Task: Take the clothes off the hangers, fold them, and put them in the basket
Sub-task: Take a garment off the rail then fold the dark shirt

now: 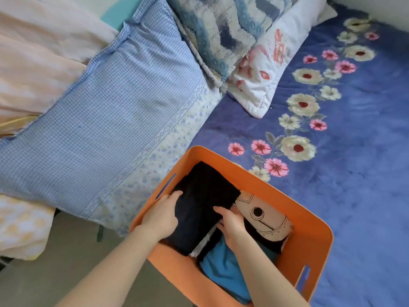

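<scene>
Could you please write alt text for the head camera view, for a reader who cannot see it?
A person's left hand and right hand hold a folded black garment inside an orange basket, on top of a blue garment and a beige printed garment. The basket sits on a blue floral blanket, next to a blue checked pillow.

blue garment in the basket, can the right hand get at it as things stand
Probably yes: the blue garment lies mostly uncovered at the near end of the basket, just below the right hand, which must first release the black garment it grips.
</scene>
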The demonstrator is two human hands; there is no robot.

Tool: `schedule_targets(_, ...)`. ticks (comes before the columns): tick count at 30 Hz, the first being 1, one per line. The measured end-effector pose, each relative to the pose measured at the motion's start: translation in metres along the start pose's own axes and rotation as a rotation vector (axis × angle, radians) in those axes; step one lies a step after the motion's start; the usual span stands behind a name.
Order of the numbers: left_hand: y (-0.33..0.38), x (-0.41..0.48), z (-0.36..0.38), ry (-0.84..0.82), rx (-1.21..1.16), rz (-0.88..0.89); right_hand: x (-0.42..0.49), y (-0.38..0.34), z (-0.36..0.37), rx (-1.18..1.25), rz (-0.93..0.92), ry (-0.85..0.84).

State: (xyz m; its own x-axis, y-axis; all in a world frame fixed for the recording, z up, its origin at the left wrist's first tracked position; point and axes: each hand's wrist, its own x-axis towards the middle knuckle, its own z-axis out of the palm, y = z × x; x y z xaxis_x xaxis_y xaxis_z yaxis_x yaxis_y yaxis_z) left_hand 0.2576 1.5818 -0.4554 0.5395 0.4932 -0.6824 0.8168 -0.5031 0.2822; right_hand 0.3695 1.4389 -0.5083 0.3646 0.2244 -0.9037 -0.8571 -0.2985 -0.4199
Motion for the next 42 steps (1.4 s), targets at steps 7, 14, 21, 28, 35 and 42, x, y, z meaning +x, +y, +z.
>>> schedule_targets(7, 0.013, 0.007, 0.025, -0.066, 0.399, -0.073, 0.012, -0.006, -0.009, -0.317, -0.176, 0.049)
schedule_targets(14, 0.010, 0.005, 0.027, -0.046, 0.621, -0.018, 0.013, -0.016, -0.015, -0.900, -0.383, 0.195)
schedule_targets(21, 0.032, -0.001, 0.062, -0.177, 0.573, -0.182, 0.024, -0.014, 0.014, -1.487, -0.982, -0.087)
schedule_targets(28, 0.000, 0.037, 0.094, -0.388, 0.475, -0.301, 0.088, -0.005, 0.004, -1.898, -0.870, -0.219)
schedule_targets(35, 0.001, 0.047, 0.112, -0.309, 0.465, -0.354, 0.085, -0.010, 0.009, -1.943, -0.807, -0.245)
schedule_targets(42, 0.029, -0.008, 0.068, -0.160, 0.376, -0.092, -0.015, -0.026, -0.045, -1.648, -0.852, -0.087)
